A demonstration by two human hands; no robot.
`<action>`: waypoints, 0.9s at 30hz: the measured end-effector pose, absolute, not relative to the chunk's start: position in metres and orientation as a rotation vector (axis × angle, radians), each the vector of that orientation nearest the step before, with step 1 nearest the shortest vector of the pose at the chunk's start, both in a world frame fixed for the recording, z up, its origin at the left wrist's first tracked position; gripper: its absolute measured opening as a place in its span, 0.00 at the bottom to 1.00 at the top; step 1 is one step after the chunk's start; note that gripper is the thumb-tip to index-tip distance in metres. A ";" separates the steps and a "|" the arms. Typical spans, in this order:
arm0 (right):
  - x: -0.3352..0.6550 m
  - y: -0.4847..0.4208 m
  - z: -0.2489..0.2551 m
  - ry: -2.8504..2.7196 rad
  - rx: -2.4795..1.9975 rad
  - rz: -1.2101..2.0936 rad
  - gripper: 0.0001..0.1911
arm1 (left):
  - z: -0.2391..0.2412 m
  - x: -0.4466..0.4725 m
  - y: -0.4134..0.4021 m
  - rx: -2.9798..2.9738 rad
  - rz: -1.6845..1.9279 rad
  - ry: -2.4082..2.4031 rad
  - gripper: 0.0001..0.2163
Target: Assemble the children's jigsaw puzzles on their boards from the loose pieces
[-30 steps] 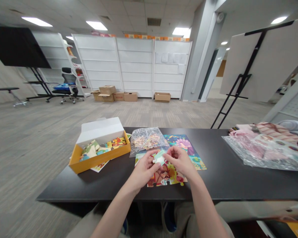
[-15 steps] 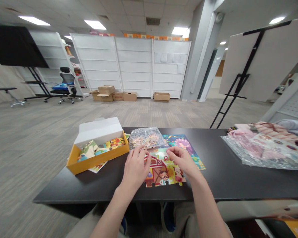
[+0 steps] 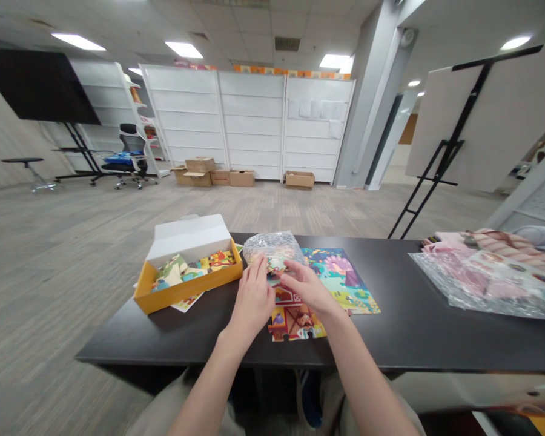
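My left hand (image 3: 253,298) and my right hand (image 3: 305,284) meet over the clear plastic bag of puzzle pieces (image 3: 272,245) at the middle of the black table (image 3: 418,327). Their fingertips pinch the bag's near edge, where a small coloured piece (image 3: 276,264) shows. Under my hands lies a colourful farm puzzle picture (image 3: 295,318). A second colourful picture (image 3: 340,278) lies to its right.
A yellow box (image 3: 186,289) with a white lid and loose puzzle pieces stands left of my hands. Plastic-wrapped pink items (image 3: 490,272) lie at the table's right end. An easel board (image 3: 476,109), cardboard boxes (image 3: 218,175) and an office chair (image 3: 127,157) stand on the floor beyond.
A second ago both hands held a pale piece above the farm picture. They set it down, then moved forward and closed on the edge of the plastic bag.
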State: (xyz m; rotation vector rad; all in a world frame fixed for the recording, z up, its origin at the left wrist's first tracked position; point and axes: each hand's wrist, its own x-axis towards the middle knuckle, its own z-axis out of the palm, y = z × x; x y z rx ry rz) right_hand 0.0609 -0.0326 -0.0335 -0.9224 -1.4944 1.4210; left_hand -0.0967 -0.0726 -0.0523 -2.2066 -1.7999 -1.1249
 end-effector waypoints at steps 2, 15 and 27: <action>0.059 -0.029 -0.039 -1.491 -0.891 1.359 0.32 | -0.056 -0.097 -0.072 -2.233 -1.129 -1.762 0.33; 0.182 -0.032 -0.023 -1.764 -1.838 0.390 0.13 | -0.026 -0.099 -0.108 -2.751 -1.029 -1.602 0.10; 0.164 -0.027 -0.043 -1.937 -1.914 0.308 0.21 | -0.037 -0.070 -0.115 -2.919 -0.657 -1.552 0.26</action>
